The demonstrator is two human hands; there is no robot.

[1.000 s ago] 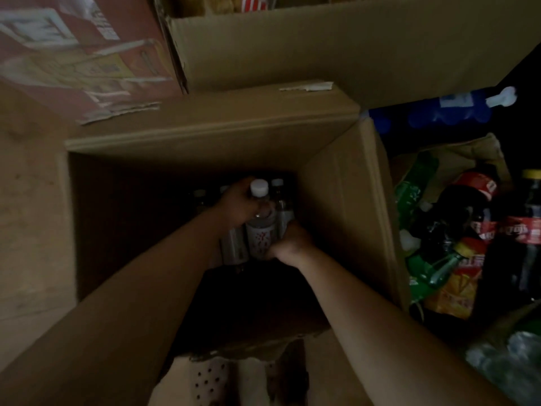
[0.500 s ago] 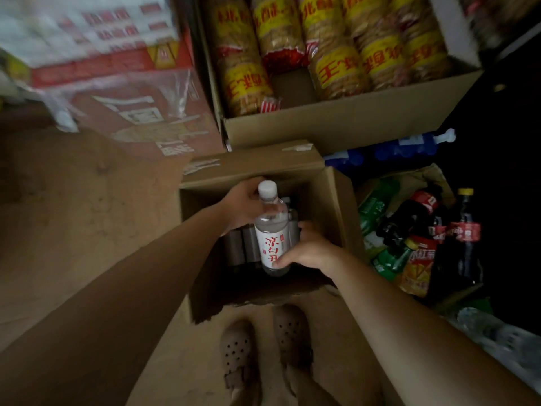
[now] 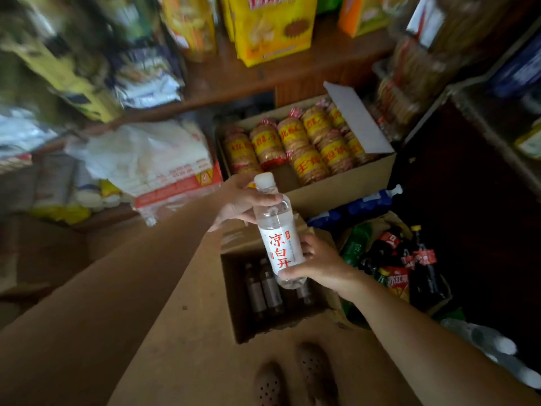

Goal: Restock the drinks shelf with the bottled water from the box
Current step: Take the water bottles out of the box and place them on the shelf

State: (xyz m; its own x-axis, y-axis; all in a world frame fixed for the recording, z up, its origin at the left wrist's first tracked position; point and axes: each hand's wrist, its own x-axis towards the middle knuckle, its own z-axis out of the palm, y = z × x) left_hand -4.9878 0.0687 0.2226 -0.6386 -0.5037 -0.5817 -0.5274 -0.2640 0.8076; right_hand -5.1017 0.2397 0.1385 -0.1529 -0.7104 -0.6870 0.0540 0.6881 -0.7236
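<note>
A clear water bottle point(image 3: 278, 230) with a white cap and a white label with red characters is held up above the open cardboard box point(image 3: 234, 306) on the floor. My left hand point(image 3: 243, 200) grips its neck and shoulder. My right hand point(image 3: 319, 262) holds its lower end, fingers curled round the base. Down in the box several more bottles point(image 3: 265, 285) stand upright in shadow.
A box of yellow-labelled cracker rolls point(image 3: 301, 148) sits behind. Cola and green soda bottles point(image 3: 409, 265) lie in a pile to the right. A wooden shelf point(image 3: 292, 68) with yellow packs is above; bags point(image 3: 152, 159) are stacked at left. My shoes point(image 3: 295, 379) are below.
Both hands have lifted the bottle out of the box and up. The view has tilted upward, so the shelf and snack packs have come into sight.
</note>
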